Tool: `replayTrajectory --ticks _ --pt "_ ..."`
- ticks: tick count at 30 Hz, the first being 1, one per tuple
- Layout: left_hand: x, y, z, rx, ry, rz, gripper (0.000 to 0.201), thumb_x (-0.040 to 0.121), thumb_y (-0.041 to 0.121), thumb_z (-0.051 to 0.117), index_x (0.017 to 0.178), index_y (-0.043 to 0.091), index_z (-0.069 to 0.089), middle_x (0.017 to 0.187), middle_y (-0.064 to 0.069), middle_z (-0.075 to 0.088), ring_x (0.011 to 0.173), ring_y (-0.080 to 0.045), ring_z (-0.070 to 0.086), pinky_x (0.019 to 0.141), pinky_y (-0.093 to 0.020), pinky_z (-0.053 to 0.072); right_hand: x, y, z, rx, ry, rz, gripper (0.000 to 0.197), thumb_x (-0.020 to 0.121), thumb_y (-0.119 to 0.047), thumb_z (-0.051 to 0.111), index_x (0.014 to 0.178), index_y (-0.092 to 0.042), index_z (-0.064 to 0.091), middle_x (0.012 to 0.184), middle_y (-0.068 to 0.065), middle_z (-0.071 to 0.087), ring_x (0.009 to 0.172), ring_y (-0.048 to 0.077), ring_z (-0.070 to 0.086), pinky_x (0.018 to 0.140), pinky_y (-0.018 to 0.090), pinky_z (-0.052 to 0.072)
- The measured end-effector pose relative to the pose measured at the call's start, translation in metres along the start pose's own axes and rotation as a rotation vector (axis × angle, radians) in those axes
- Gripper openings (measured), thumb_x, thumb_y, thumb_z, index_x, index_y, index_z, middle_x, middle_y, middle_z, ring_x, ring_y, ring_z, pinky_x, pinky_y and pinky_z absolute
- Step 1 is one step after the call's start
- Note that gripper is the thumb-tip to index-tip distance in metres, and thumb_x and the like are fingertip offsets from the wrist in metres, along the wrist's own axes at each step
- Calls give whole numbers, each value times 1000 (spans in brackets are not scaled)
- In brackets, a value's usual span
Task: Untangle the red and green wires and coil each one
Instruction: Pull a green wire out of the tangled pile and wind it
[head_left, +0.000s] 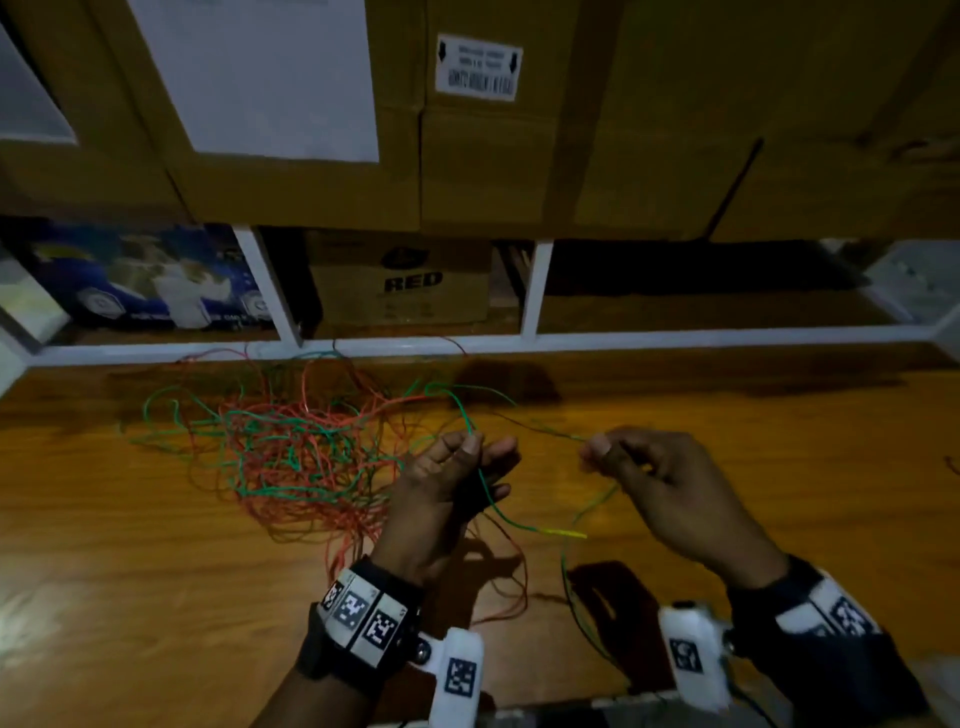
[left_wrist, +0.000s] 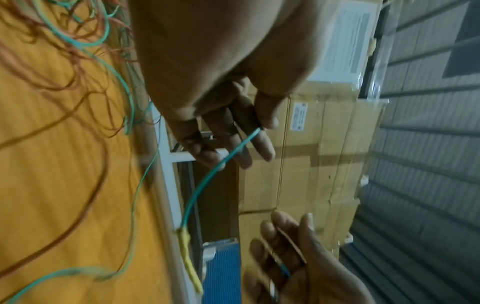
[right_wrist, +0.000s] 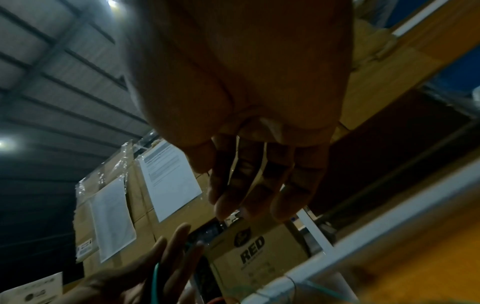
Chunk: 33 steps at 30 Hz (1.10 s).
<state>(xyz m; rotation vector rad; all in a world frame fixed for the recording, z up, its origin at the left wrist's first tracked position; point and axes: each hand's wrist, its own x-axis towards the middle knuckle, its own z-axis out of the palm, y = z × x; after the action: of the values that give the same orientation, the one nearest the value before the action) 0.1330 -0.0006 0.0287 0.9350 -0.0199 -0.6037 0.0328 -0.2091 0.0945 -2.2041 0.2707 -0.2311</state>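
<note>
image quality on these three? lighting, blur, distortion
Head: dim, wide-angle bowing at edges, hands' shadows on the table, tangle readable. Left wrist: motion blur, green wire fairly sharp. Right wrist: darkest, right hand underexposed and soft, ceiling light glares.

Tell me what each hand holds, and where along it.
Left hand pinches the green wire just up from its yellow-tipped end; right hand pinches a thin strand of it further along.
</note>
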Motion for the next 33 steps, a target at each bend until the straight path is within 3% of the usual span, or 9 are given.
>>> replayTrajectory --ticks 5,10,14,19,22,26,28,30,33 --pt "-8 -27 16 1 55 -24 23 98 23 59 116 9 55 119 -14 74 114 -29 71 95 -47 54 -59 21 5 60 29 96 30 96 -54 54 107 -35 76 109 -25 72 103 -4 65 84 39 57" --pt "-24 -47 59 -59 53 -63 18 99 23 57 112 10 55 117 -14 75 112 -25 72 77 -37 62 -85 60 -2 -289 -60 -62 52 92 -70 51 136 -42 59 141 -27 52 130 -5 41 101 24 40" --pt "-33 -63 98 -40 88 -12 17 102 19 56 112 7 53 115 -19 75 110 -29 73 80 -39 64 -82 80 -12 -287 -96 -175 29 101 -52 47 115 -38 68 108 -21 69 102 3 55 87 34 47" --pt "-40 -95 152 132 156 65 22 99 21 61 112 5 55 107 -21 76 106 -34 73 87 -48 59 -92 114 -66 -133 -186 -240 25 109 -45 41 88 -40 54 73 -10 57 67 10 56 65 46 45" --pt "-42 -118 176 534 195 98 32 96 37 64 105 7 65 89 -13 79 87 -30 77 83 -53 61 -102 140 -106 83 -323 -193 27 108 -43 42 94 -34 63 75 -14 59 69 5 56 63 30 42" --pt "-36 -144 180 1368 307 428 39 91 64 58 80 28 67 65 8 71 57 -9 66 58 -44 58 -114 171 -132 300 -528 -65 29 106 -36 53 109 -14 72 84 -18 64 75 4 60 70 20 45" --pt "-34 -151 189 1435 244 581 28 97 61 56 103 35 66 91 13 73 77 -6 67 64 -40 59 -117 180 -139 494 -521 4 36 105 -38 55 109 -6 71 75 -4 60 69 19 57 70 34 49" --pt "-27 -155 194 1466 85 664 29 101 37 60 130 38 62 128 7 61 115 -15 57 88 -42 54 -113 184 -147 678 -516 50 40 104 -38 54 107 -1 67 73 2 56 66 21 53 69 39 49" --pt "-9 -152 200 1645 -15 746 37 98 30 68 133 41 63 147 -2 42 136 -26 35 100 -46 36 -103 181 -156 829 -516 67 28 103 -34 55 101 -9 68 75 2 59 66 19 57 68 36 50"
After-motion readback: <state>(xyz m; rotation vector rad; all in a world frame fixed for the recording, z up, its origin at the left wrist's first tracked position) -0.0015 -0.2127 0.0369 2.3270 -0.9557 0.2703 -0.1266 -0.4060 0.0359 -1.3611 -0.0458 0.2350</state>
